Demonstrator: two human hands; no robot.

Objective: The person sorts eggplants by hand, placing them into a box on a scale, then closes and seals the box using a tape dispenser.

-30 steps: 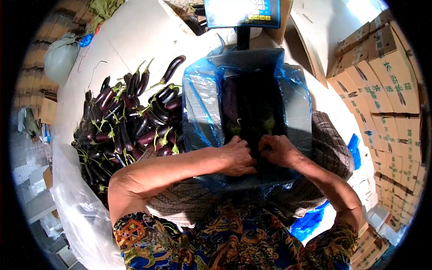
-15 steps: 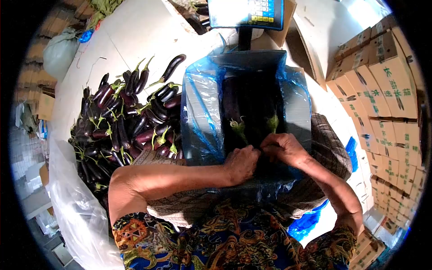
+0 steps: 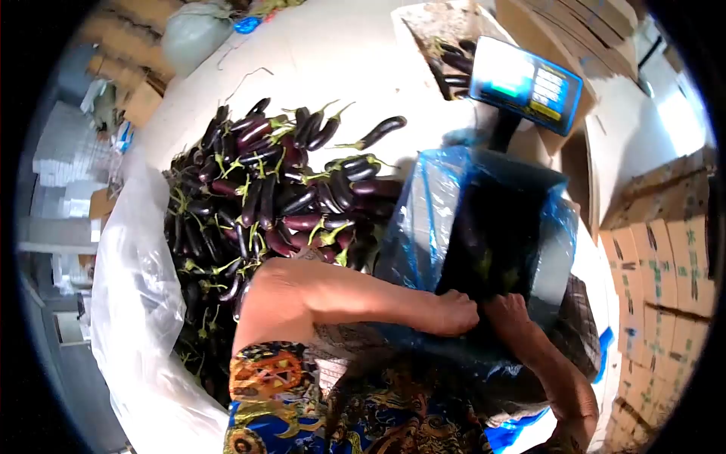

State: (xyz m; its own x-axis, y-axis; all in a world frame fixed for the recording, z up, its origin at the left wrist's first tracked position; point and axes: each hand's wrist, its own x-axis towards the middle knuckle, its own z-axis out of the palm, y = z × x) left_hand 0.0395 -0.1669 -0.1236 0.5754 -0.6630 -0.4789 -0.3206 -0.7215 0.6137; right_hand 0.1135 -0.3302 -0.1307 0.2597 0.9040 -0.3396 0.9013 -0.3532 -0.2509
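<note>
A carton lined with a blue plastic bag (image 3: 423, 208) stands in front of me, with dark eggplants (image 3: 484, 253) lying in its shadowed inside. My left hand (image 3: 456, 312) is closed at the near side of the carton, knuckles up. Close beside it, my right hand (image 3: 507, 310) is also closed, its fingers curled over the near end of the opening. Whatever the fingers grip is hidden in shadow. To the left lies a big heap of glossy purple eggplants (image 3: 265, 200) with green stems.
Behind the carton stands a scale display (image 3: 525, 83). A single eggplant (image 3: 382, 132) lies apart from the heap. Another open box (image 3: 423, 38) holds several eggplants at the back. Stacked printed cartons (image 3: 658, 265) line the right; clear plastic sheeting (image 3: 140, 280) edges the heap.
My view has swung left, so the carton, scale and heap appear further right and lower. Both hands stay closed at the carton's near end; the eggplants inside look darker.
</note>
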